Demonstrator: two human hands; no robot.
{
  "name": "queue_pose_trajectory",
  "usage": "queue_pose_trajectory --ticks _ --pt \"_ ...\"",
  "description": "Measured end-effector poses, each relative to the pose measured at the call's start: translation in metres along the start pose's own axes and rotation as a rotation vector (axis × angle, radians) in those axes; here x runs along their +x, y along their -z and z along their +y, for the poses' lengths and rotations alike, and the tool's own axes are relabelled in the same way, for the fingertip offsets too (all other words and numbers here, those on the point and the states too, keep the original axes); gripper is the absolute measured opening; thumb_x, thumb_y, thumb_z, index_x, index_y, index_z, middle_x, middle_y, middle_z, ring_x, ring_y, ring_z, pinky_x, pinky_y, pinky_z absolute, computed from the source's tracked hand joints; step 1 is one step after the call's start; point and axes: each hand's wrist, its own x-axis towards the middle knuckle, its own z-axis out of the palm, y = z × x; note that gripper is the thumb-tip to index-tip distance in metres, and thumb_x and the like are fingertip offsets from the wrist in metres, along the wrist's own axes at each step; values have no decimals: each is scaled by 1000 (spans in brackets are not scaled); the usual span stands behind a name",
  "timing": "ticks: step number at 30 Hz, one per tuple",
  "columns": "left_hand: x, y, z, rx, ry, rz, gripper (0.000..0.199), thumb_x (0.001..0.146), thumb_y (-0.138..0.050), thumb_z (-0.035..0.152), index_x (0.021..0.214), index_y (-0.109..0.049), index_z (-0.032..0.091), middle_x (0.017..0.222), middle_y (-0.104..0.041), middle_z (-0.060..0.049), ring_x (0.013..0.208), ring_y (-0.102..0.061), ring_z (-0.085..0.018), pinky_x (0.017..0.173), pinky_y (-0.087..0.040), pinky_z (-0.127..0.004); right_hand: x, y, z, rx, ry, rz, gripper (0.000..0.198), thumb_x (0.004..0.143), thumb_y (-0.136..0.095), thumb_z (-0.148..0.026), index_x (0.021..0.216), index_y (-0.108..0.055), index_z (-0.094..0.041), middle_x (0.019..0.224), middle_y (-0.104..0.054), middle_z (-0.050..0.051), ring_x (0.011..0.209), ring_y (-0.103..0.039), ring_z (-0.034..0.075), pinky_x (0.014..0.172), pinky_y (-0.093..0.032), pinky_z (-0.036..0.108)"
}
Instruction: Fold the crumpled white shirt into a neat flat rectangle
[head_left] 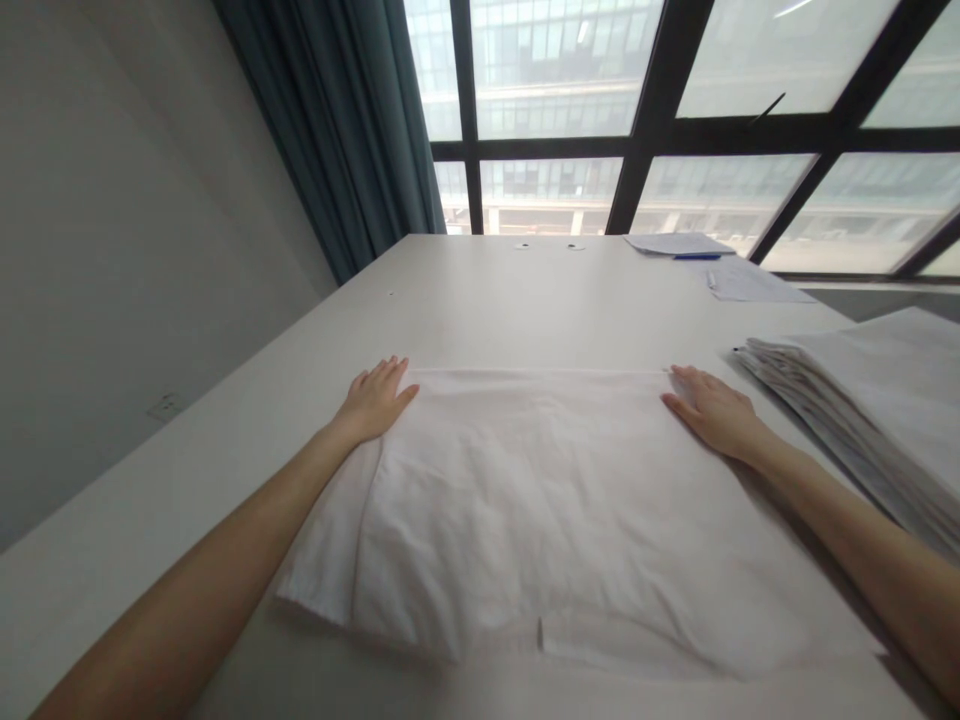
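Observation:
A white cloth lies spread on the white table, with its straight far edge running between my two hands. Soft wrinkles cross its middle, and a seam or fold line runs down its left side. My left hand rests flat on the far left corner, fingers stretched forward and thumb toward the cloth. On the far right corner lies my right hand, palm down with its fingers extended. Near the bottom, the cloth's near edge is uneven, with a small flap showing there.
To the right sits a stack of folded white cloths. Papers and a blue pen lie at the table's far right. A dark curtain and windows stand behind the table; a wall borders the left.

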Motion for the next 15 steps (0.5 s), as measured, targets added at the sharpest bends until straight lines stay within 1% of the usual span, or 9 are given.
queue_pose_trajectory --ticks 2,4,7,9,11,12,13,15 --pt "2 0 -1 -13 102 72 57 96 -31 38 145 -38 9 154 -35 -17 144 -29 -29 116 -21 -49 3 1 5 40 -21 31 66 90 -37 -50 137 -49 -6 138 -53 24 128 -50 38 104 -39 56" --pt "3 0 0 -36 144 114 51 95 -33 34 139 -48 12 150 -42 -16 142 -33 -29 115 -21 -50 4 2 9 82 -24 47 63 88 -42 -48 136 -49 -9 134 -58 21 122 -56 35 102 -44 50" --pt "3 1 1 -92 119 137 43 94 -36 31 128 -57 17 144 -50 -12 140 -37 -28 115 -23 -50 5 5 13 211 -15 98 57 84 -50 -47 133 -51 -18 127 -64 15 116 -61 32 97 -49 47" --pt "3 1 0 -140 95 154 40 92 -39 30 124 -59 18 139 -55 -11 137 -41 -27 115 -24 -49 5 7 13 402 -19 159 55 80 -56 -46 129 -54 -22 123 -66 13 113 -62 32 94 -51 47" --pt "4 1 -2 -185 72 174 37 90 -41 30 121 -59 19 134 -58 -10 134 -44 -26 115 -25 -48 5 10 9 604 -61 206 56 76 -62 -46 128 -55 -24 121 -67 12 106 -66 31 86 -54 47" --pt "4 1 -3 -201 59 182 36 90 -42 30 119 -59 20 133 -60 -10 133 -46 -26 115 -25 -49 5 11 7 669 -94 218 58 76 -63 -47 128 -55 -25 120 -67 12 100 -68 30 81 -56 45" --pt "4 0 -3 -211 46 188 36 90 -42 30 119 -59 21 132 -60 -9 133 -45 -26 115 -25 -49 5 12 5 705 -126 226 59 75 -65 -47 128 -55 -25 119 -67 12 95 -70 29 77 -58 44" --pt "5 -1 -4 -213 25 188 38 90 -40 30 122 -59 21 133 -59 -9 135 -43 -27 115 -23 -51 5 15 1 684 -151 244 56 77 -64 -48 126 -57 -23 112 -71 13 83 -71 27 68 -58 41"
